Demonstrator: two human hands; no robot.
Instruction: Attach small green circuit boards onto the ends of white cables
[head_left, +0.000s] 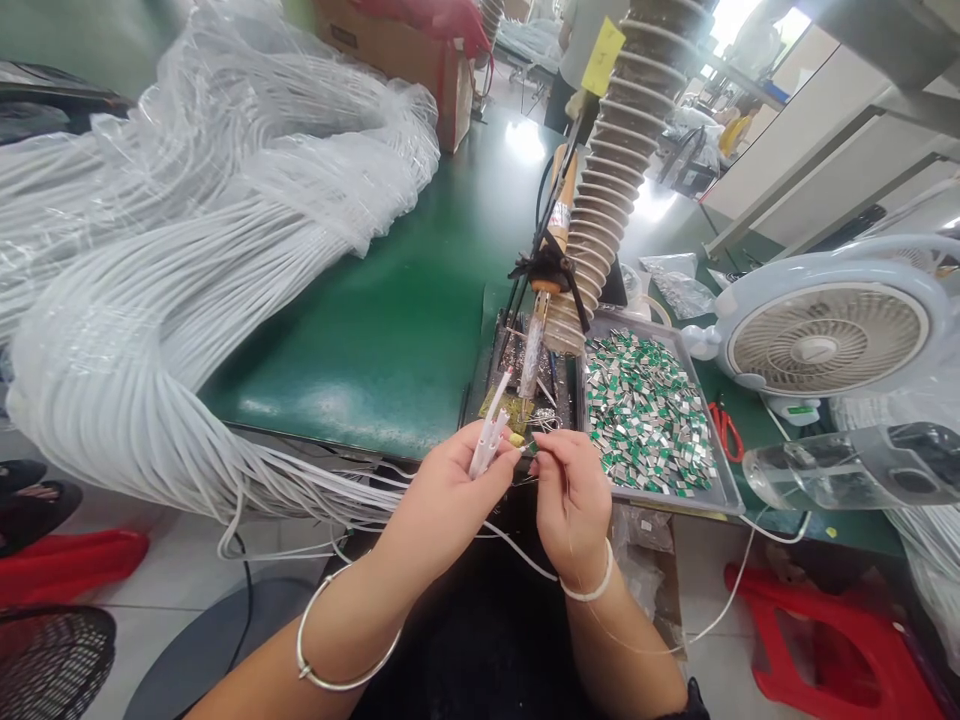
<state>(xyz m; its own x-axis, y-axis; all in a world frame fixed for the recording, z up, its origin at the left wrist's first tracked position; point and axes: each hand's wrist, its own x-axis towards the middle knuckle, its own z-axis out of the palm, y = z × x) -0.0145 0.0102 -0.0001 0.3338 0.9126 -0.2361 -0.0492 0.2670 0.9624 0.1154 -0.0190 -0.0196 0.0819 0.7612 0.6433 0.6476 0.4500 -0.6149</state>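
Observation:
My left hand (442, 490) is closed around the ends of a few white cables (487, 432), which stick up past my fingers toward a soldering iron (541, 300) fixed tip-down on a stand. My right hand (571, 490) pinches something tiny near the cable tips; I cannot make out what it is. A thin wire trails from that hand down past my wrist. Both hands hover at the front edge of the green table (405, 320), just before a dark soldering tray (525, 385).
A grey tray (716, 490) of several small green and silver parts lies right of the iron. A big bundle of white cables (172, 270) fills the left. A ribbed hose (615, 170), white fan (829, 335), red snips (726, 430) and red stool (832, 650) stand around.

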